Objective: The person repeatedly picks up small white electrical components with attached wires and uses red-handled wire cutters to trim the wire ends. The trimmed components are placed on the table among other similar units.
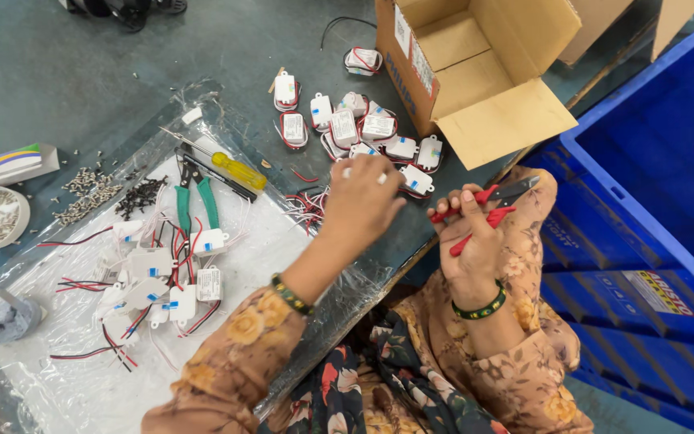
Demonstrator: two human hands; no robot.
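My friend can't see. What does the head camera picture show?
A person's left hand reaches toward a pile of small white wired boxes on a grey table, while the right hand holds red-handled cutters. An open cardboard box, a blue crate, green pliers and a yellow screwdriver lie nearby.

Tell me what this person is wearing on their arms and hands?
Both arms have loose brownish-tan sleeves printed with yellow and cream flowers. The left hand and right hand are bare, with no gloves. Each wrist wears a dark green bangle with gold dots: left bangle, right bangle.
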